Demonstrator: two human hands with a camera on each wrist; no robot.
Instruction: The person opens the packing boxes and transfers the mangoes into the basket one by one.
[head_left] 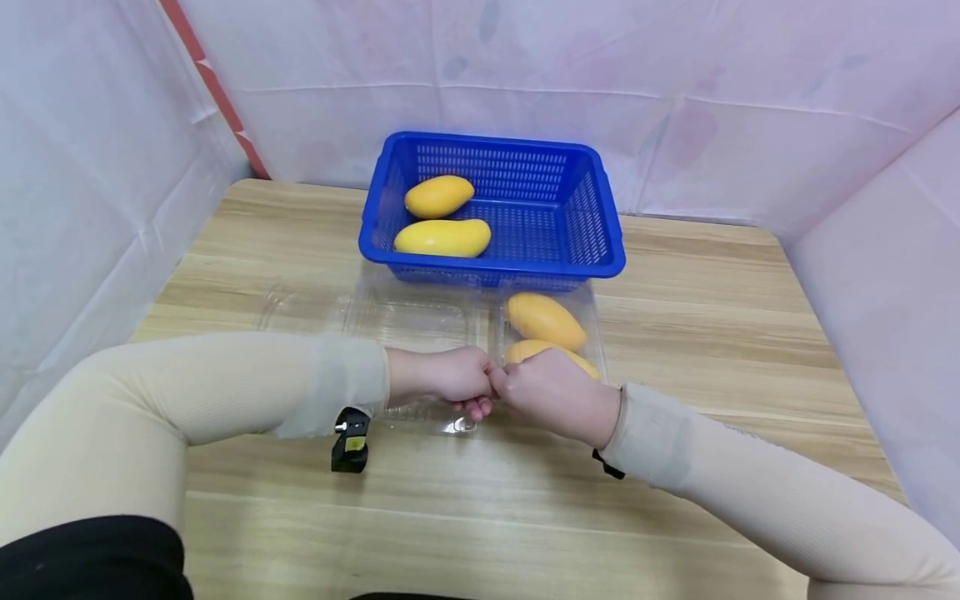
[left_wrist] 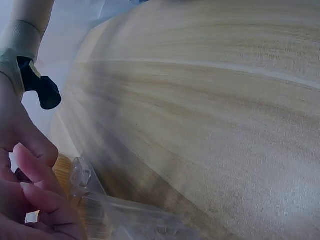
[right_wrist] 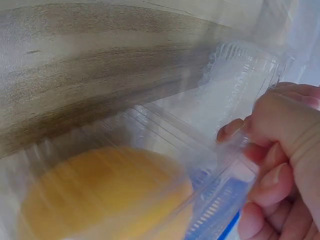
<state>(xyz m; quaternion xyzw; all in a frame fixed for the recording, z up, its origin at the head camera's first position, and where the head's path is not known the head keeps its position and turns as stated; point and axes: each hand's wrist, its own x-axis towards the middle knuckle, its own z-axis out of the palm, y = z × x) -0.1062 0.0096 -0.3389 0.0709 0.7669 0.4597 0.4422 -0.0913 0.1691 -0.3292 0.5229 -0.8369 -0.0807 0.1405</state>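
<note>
Two yellow mangoes, a rear one [head_left: 545,317] and a front one [head_left: 572,358], lie in a clear plastic container [head_left: 592,310] in the head view. To its left lies more clear plastic packaging [head_left: 408,321], spread on the table. My left hand [head_left: 448,377] and right hand [head_left: 558,398] meet at the front, between the two, with fingers curled close together. In the right wrist view, fingertips [right_wrist: 272,177] pinch the container's thin edge beside a mango [right_wrist: 110,192]. Curled fingers [left_wrist: 47,200] also show beside the plastic in the left wrist view. My right hand partly covers the front mango.
Behind the packaging stands a blue basket [head_left: 611,242] with two more mangoes, an upper [head_left: 440,197] and a lower one [head_left: 444,238], on its left side. The wooden table [head_left: 465,517] is bounded by pale sheets [head_left: 525,92] at the back and sides.
</note>
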